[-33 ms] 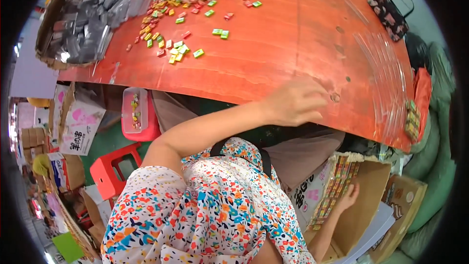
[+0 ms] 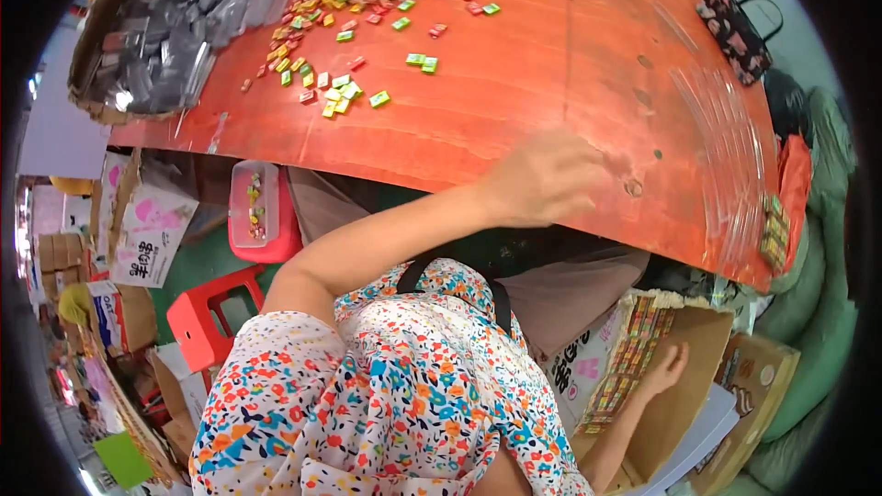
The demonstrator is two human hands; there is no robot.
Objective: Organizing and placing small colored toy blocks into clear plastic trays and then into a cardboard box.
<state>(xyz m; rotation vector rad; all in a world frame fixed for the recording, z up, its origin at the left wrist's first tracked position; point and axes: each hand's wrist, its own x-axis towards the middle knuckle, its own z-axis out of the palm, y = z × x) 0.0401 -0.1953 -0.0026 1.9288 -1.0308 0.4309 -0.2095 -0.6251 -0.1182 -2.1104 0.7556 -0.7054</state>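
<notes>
My left hand (image 2: 548, 174) hovers over the front edge of the red table (image 2: 514, 119), blurred, its fingers loosely apart and nothing seen in them. At lower right, my right hand (image 2: 668, 369) is inside an open cardboard box (image 2: 691, 404). Its fingers are apart and hold nothing that I can see. Beside it, along the box's left side, stand stacked rows of multicoloured packs (image 2: 634, 358). Small red, yellow and green boxes (image 2: 344, 92) lie scattered over the table's far left part.
Clear plastic cases fill a carton (image 2: 87, 92) at far left. Long clear strips (image 2: 721, 147) lie along the table's right side, near a multicoloured pack (image 2: 774, 231). A red stool (image 2: 196, 326) and a plastic tub (image 2: 243, 211) stand left of me. A dark flowered bag (image 2: 735, 37) is at far right.
My left hand has shifted slightly left. My right hand has moved a little right, away from the stacked packs in the box. The view has shifted slightly.
</notes>
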